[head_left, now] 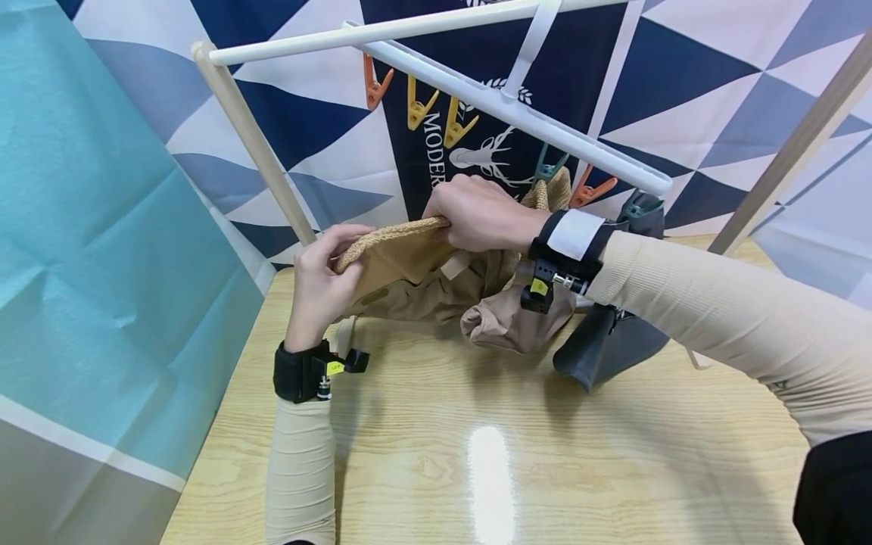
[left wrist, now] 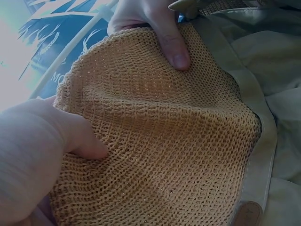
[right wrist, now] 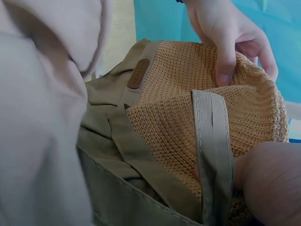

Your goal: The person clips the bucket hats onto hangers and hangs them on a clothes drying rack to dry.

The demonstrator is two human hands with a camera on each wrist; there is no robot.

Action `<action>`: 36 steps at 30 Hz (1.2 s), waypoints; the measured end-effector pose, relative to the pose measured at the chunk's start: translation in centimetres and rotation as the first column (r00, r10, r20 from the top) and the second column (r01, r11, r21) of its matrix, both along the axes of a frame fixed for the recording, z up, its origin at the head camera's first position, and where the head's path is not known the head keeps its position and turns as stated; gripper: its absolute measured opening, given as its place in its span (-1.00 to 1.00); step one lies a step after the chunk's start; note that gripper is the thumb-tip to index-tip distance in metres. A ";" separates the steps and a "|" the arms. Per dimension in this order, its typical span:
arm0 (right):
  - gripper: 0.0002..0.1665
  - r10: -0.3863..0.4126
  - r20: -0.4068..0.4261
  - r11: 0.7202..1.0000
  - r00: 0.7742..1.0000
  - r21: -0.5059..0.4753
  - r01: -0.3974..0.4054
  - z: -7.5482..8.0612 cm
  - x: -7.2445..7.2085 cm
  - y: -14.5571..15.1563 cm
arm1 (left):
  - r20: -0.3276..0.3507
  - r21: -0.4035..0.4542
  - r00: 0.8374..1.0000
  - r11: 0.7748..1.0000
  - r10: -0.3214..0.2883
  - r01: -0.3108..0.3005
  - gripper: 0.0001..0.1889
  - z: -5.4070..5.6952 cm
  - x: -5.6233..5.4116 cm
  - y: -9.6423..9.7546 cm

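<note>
Both hands hold what looks like a sun hat, with a tan woven-straw brim joined to khaki cloth. A small brown label is on its cloth band, and a loose cloth strap crosses the weave. On the left, my left hand pinches the brim's edge, thumb on the near face. My right hand grips the edge further right, its thumb pressed on the weave. Part of the straw hangs by a teal clip behind the right wrist.
A white hanger bar with orange and yellow clips hangs from a rack rail. Pinkish-beige cloth and a dark grey cloth item hang right of the hat. Below lies a wooden tabletop.
</note>
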State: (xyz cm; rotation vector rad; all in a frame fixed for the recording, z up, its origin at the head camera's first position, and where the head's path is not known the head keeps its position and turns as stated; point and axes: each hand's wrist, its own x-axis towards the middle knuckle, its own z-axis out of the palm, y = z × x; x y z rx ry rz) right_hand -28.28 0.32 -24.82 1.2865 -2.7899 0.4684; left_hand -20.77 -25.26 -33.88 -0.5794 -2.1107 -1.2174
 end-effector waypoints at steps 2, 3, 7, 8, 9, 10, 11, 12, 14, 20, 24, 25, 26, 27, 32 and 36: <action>-0.44 -0.003 0.005 1.000 1.000 0.000 0.003 0.0 0.0 0.1 | 0.005 0.007 1.000 1.000 -0.006 0.006 -0.60 0.0 0.0 0.0; -0.44 -0.003 0.005 1.000 1.000 0.001 0.003 -0.1 0.0 0.1 | 0.007 0.007 1.000 1.000 -0.010 0.010 -0.60 0.0 0.0 0.1; -0.45 -0.003 0.001 1.000 1.000 -0.005 0.003 -0.2 0.0 0.2 | 0.013 0.010 1.000 1.000 -0.014 0.014 -0.60 -0.1 -0.1 0.1; -0.46 -0.005 0.001 1.000 1.000 -0.010 0.005 -0.2 0.1 0.2 | 0.015 0.010 1.000 1.000 -0.014 0.014 -0.60 -0.1 -0.1 0.1; -0.47 -0.004 -0.002 1.000 1.000 -0.012 0.004 -0.2 0.1 0.2 | 0.017 0.007 1.000 1.000 -0.012 0.012 -0.61 -0.1 -0.1 0.1; -0.48 -0.005 -0.004 1.000 1.000 -0.015 0.004 -0.3 0.1 0.2 | 0.018 0.005 1.000 1.000 -0.009 0.009 -0.61 -0.2 -0.1 0.1; -0.49 -0.003 -0.007 1.000 1.000 -0.016 0.003 -0.3 0.1 0.2 | 0.019 0.002 1.000 1.000 -0.008 0.008 -0.61 -0.2 -0.1 0.2; -0.49 -0.004 -0.008 1.000 1.000 -0.016 0.004 -0.3 0.1 0.2 | 0.020 -0.004 1.000 1.000 -0.005 0.005 -0.60 -0.2 -0.1 0.2; -0.51 -0.006 -0.013 1.000 1.000 -0.014 0.005 -0.4 0.1 0.3 | 0.026 -0.007 1.000 1.000 -0.008 0.008 -0.58 -0.2 -0.1 0.2; -0.57 -0.017 -0.021 1.000 1.000 -0.022 0.017 -0.4 -0.1 0.7 | 0.070 -0.007 0.997 1.000 -0.011 0.012 -0.40 -0.2 -0.2 0.2; -0.63 -0.028 -0.029 0.999 0.999 -0.041 0.027 -0.1 -0.1 1.1 | 0.108 -0.008 0.994 1.000 0.004 -0.003 -0.26 -0.2 -0.4 0.0; -0.65 -0.029 -0.035 0.999 0.999 -0.047 0.027 0.0 -0.2 1.1 | 0.116 -0.007 0.993 1.000 0.007 -0.007 -0.24 -0.2 -0.5 -0.1; -0.68 -0.030 -0.040 0.998 0.999 -0.051 0.027 0.1 -0.2 1.2 | 0.122 -0.003 0.992 1.000 0.012 -0.011 -0.22 -0.2 -0.5 -0.2; -0.71 -0.029 -0.045 0.998 0.999 -0.054 0.027 0.1 -0.2 1.3 | 0.125 0.000 0.992 1.000 0.017 -0.017 -0.21 -0.3 -0.6 -0.3; -0.75 -0.034 -0.063 0.997 0.997 -0.069 0.030 0.3 -0.4 1.5 | 0.122 0.027 0.992 0.999 0.039 -0.043 -0.20 -0.3 -0.7 -0.8; -0.77 -0.043 -0.064 0.995 0.997 -0.088 0.037 0.2 -0.5 1.7 | 0.140 0.031 0.989 0.999 0.038 -0.043 -0.17 -0.5 -0.9 -1.3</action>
